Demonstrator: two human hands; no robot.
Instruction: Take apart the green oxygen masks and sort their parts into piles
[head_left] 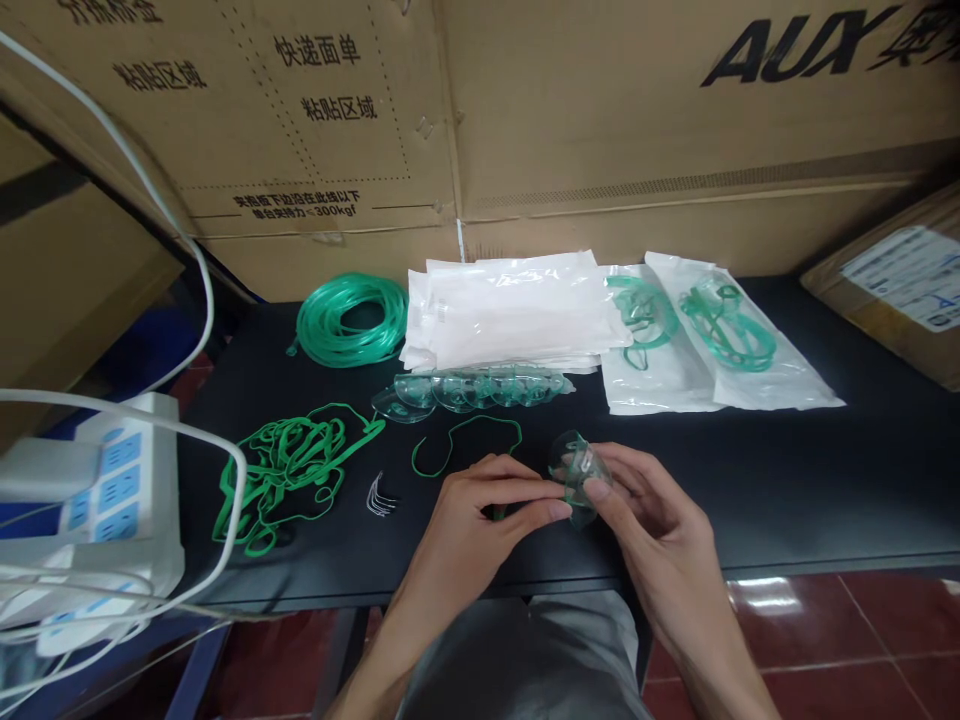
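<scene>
My right hand [660,505] holds a clear greenish oxygen mask [576,462] above the front part of the black table, its thumb on the near side. My left hand [487,510] is closed in a pinch at the mask's left edge. A thin green elastic strap [484,420] curves over the table behind the left hand, and a bit of green shows between that hand's fingers. The pinched end itself is mostly hidden by the fingertips. Beyond the hands lies a row of nested clear masks [480,388]. A few thin metal strips [381,497] rest left of my left hand.
A tangle of green straps [292,460] and a coil of green tubing [352,320] lie at left. White pouches [510,310] are stacked at the back, with packaged mask sets [739,340] to their right. Cartons [675,120] stand behind; a power strip [124,490] and white cables occupy the left edge.
</scene>
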